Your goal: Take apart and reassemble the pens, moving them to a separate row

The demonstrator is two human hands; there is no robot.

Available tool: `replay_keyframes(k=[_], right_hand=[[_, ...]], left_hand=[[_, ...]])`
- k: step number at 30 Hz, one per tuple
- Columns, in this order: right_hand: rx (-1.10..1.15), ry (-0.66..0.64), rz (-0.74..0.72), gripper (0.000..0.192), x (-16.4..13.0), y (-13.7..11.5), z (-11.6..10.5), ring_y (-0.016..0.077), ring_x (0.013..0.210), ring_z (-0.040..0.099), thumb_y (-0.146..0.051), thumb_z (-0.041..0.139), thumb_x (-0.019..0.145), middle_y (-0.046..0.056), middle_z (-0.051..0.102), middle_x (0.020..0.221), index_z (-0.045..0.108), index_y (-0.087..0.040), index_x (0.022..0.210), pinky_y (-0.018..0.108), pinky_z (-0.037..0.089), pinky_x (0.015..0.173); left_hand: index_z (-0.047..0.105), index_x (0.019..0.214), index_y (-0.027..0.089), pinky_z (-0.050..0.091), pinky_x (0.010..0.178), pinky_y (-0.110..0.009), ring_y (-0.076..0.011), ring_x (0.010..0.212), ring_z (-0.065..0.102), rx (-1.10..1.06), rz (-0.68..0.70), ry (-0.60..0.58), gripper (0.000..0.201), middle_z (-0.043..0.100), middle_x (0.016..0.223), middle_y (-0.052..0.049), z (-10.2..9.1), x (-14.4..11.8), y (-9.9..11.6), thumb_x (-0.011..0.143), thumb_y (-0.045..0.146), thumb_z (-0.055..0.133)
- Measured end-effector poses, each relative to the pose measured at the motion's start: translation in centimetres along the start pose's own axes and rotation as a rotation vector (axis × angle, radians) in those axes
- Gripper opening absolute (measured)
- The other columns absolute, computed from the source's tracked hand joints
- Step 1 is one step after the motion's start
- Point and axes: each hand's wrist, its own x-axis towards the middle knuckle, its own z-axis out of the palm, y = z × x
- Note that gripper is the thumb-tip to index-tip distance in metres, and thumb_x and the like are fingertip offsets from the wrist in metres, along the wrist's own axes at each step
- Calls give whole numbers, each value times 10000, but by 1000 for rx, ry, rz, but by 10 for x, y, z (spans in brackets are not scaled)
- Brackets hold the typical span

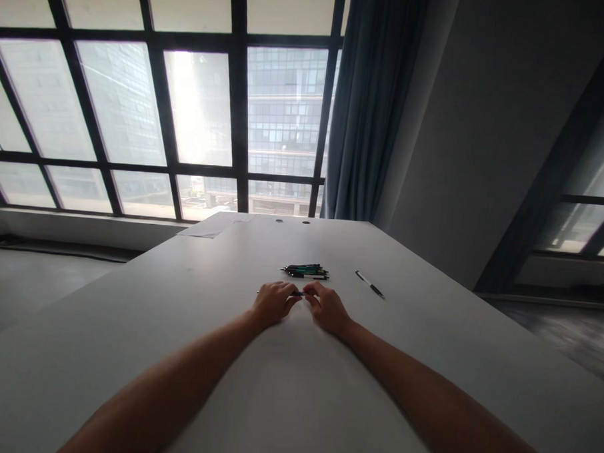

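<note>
Both arms stretch out across the white table point(188, 315), and the hands meet near its middle. The left hand point(273, 303) and the right hand point(328, 309) each pinch one end of a dark pen point(298, 294) that lies level between their fingertips, just above the tabletop. Just beyond the hands lies a small bundle of pens point(306, 271), green and black. A single pen point(370, 284) lies apart, off to the right. Sheets of paper point(214, 226) lie at the far edge by the window.
</note>
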Motion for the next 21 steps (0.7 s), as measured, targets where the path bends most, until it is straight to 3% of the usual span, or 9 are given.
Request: replay_keyframes(k=[5, 21], right_hand=[[-28, -37, -19, 153, -2, -5, -3, 190, 833, 670, -179, 572, 829, 37, 713, 880, 610, -210, 974, 285, 478, 748], [-82, 26, -67, 65, -1, -2, -2, 157, 731, 630, -215, 620, 826, 22, 688, 841, 648, -200, 882, 271, 448, 718]], left_hand=[[639, 977, 216, 454, 711, -263, -169, 836, 642, -30, 70, -16, 241, 704, 893, -42, 0, -1, -1, 932, 344, 441], [619, 977, 210, 467, 704, -270, -171, 816, 655, -44, 45, -3, 198, 707, 893, -37, 4, 0, -3, 908, 316, 466]])
